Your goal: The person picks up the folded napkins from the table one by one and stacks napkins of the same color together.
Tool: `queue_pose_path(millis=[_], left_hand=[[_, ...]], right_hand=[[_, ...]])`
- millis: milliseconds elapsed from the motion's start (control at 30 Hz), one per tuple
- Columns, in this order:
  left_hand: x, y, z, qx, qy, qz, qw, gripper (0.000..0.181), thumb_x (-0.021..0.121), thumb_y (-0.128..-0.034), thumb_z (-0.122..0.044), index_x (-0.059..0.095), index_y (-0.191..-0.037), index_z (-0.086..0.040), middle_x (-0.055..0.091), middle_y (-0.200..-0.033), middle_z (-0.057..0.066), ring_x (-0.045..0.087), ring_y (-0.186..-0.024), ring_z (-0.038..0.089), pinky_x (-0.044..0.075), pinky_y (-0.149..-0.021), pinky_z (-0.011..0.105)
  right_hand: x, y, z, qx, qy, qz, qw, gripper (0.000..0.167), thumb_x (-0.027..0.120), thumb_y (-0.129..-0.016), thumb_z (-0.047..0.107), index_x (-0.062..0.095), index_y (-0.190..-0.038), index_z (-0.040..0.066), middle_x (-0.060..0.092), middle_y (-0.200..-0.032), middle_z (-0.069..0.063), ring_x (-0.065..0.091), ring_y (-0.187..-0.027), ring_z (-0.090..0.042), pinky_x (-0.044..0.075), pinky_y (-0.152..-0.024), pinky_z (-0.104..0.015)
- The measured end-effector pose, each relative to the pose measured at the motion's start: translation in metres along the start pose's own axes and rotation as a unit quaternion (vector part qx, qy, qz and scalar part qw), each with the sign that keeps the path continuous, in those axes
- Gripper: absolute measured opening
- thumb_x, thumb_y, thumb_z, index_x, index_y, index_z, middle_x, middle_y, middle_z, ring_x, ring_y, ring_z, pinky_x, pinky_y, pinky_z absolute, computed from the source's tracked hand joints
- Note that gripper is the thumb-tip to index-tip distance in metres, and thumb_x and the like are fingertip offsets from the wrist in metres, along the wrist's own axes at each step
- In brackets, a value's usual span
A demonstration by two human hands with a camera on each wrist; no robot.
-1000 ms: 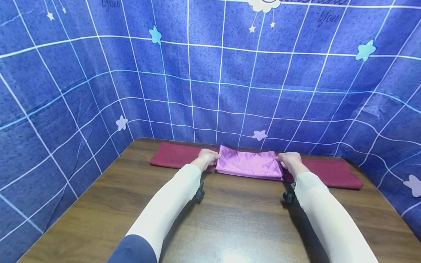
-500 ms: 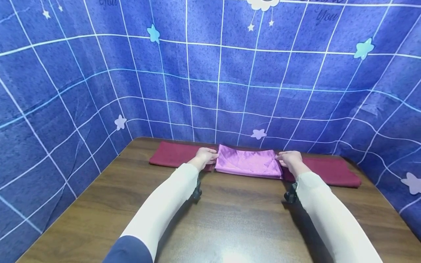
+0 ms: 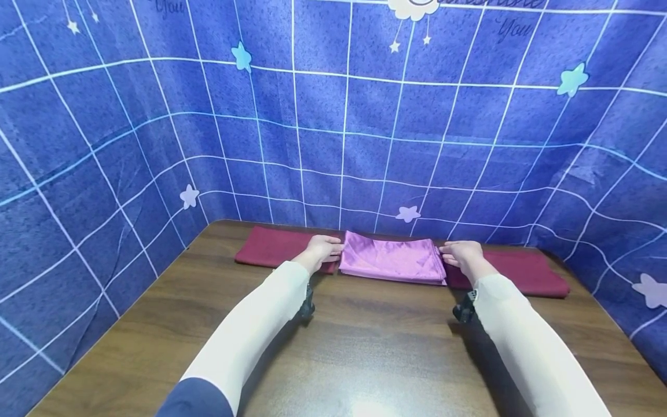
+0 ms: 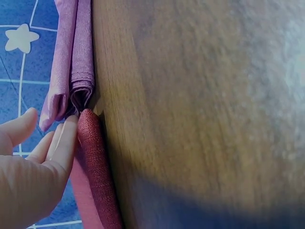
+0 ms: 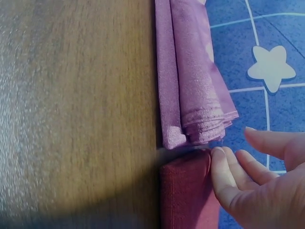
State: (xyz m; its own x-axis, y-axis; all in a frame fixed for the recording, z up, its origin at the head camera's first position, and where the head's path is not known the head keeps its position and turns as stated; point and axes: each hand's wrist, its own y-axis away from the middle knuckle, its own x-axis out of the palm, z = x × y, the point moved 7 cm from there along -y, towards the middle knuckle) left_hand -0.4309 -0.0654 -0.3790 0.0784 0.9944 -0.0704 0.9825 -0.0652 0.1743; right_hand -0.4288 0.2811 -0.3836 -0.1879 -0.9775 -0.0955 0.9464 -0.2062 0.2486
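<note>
Purple cloth [image 3: 392,258]: folded, just below and right of the head frame's centre, on the wooden surface [image 3: 375,341].
Left hand [image 3: 319,250]: thumb and fingers apart, by its left end.
Right hand [image 3: 465,256]: thumb and fingers apart, by its right end.
Red cloths: one [image 3: 276,246] left, another [image 3: 523,272] right.

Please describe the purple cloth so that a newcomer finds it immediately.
Follow the wooden table to its far edge, by the blue backdrop. There the folded purple cloth lies between the left hand and the right hand. Its shiny purple surface sets it apart from the dark red cloths on either side.
</note>
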Motion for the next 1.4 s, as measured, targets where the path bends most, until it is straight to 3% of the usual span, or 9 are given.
queue_pose_path(millis=[200,333,567,733,833,933,1100,1300,1400], left_hand=[[-0.007,-0.026,0.017,0.009,0.005,-0.008,0.9999,0.037,0.060,-0.0917,0.003,0.055,-0.127,0.013,0.066,-0.116,0.026,0.068,-0.104,0.030,0.054,-0.093,0.039],[-0.008,-0.027,0.016,-0.004,0.008,-0.009,0.9999,0.040,0.059,-0.0917,0.004,0.052,-0.130,0.012,0.060,-0.125,0.028,0.060,-0.117,0.036,0.053,-0.096,0.040],[-0.010,-0.028,0.013,0.004,0.017,0.006,0.9998,0.043,0.060,-0.0915,0.003,0.050,-0.132,0.012,0.056,-0.131,0.029,0.057,-0.121,0.038,0.050,-0.100,0.043],[-0.011,-0.026,0.011,0.012,0.018,0.014,0.9997,0.044,0.061,-0.0912,0.002,0.049,-0.133,0.011,0.056,-0.133,0.028,0.057,-0.121,0.037,0.049,-0.102,0.044],[-0.011,-0.027,0.011,0.012,0.016,0.012,0.9997,0.045,0.062,-0.0910,0.001,0.050,-0.133,0.010,0.056,-0.132,0.027,0.057,-0.121,0.037,0.049,-0.102,0.044],[-0.010,-0.026,0.010,0.012,0.012,0.008,0.9998,0.044,0.062,-0.0911,0.000,0.051,-0.132,0.009,0.058,-0.131,0.026,0.058,-0.121,0.036,0.049,-0.101,0.044],[-0.005,-0.023,0.006,0.017,0.005,0.008,0.9998,0.043,0.062,-0.0914,0.000,0.052,-0.132,0.008,0.059,-0.128,0.026,0.058,-0.121,0.035,0.049,-0.101,0.043],[-0.006,-0.020,0.001,0.027,-0.018,-0.024,0.9992,0.042,0.065,-0.0893,-0.002,0.056,-0.130,0.006,0.058,-0.132,0.022,0.057,-0.121,0.033,0.049,-0.102,0.043],[-0.004,-0.019,-0.001,0.036,-0.013,-0.026,0.9989,0.042,0.064,-0.0894,-0.001,0.056,-0.130,0.006,0.057,-0.134,0.021,0.057,-0.121,0.032,0.049,-0.102,0.042]], right_hand=[[-0.003,0.002,0.000,0.005,-0.010,0.005,0.9999,0.054,0.054,-0.090,-0.011,0.035,-0.140,-0.016,0.066,-0.067,0.003,0.066,-0.067,-0.007,0.056,-0.086,-0.028],[-0.004,0.002,0.000,0.008,-0.021,0.011,0.9997,0.054,0.053,-0.091,-0.010,0.034,-0.141,-0.016,0.067,-0.068,0.004,0.066,-0.067,-0.008,0.055,-0.088,-0.029],[-0.003,0.001,0.004,0.005,-0.009,0.013,0.9999,0.054,0.054,-0.092,-0.006,0.035,-0.142,-0.013,0.073,-0.085,-0.008,0.068,-0.071,-0.011,0.057,-0.084,-0.028],[-0.001,0.006,0.008,0.002,-0.022,0.021,0.9995,0.054,0.053,-0.093,-0.007,0.033,-0.143,-0.013,0.071,-0.080,-0.004,0.067,-0.068,-0.009,0.057,-0.086,-0.029],[-0.001,0.008,0.010,0.002,-0.016,0.021,0.9997,0.054,0.053,-0.093,-0.006,0.033,-0.143,-0.012,0.072,-0.102,-0.017,0.067,-0.070,-0.009,0.054,-0.091,-0.031],[-0.002,0.009,0.011,0.000,-0.013,0.024,0.9996,0.054,0.052,-0.094,-0.006,0.032,-0.144,-0.012,0.060,-0.124,-0.024,0.067,-0.072,-0.009,0.053,-0.094,-0.033],[-0.006,0.010,0.011,-0.003,-0.017,0.027,0.9995,0.055,0.053,-0.093,-0.005,0.030,-0.143,-0.014,0.072,-0.098,-0.013,0.066,-0.070,-0.007,0.055,-0.089,-0.029],[-0.012,0.012,0.013,-0.005,-0.003,0.031,0.9995,0.058,0.053,-0.094,-0.003,0.028,-0.145,-0.013,0.061,-0.122,-0.023,0.066,-0.068,-0.006,0.054,-0.092,-0.030],[-0.015,0.014,0.013,-0.003,-0.004,0.033,0.9994,0.058,0.052,-0.094,-0.003,0.027,-0.146,-0.013,0.073,-0.096,-0.014,0.065,-0.064,-0.004,0.055,-0.089,-0.028]])
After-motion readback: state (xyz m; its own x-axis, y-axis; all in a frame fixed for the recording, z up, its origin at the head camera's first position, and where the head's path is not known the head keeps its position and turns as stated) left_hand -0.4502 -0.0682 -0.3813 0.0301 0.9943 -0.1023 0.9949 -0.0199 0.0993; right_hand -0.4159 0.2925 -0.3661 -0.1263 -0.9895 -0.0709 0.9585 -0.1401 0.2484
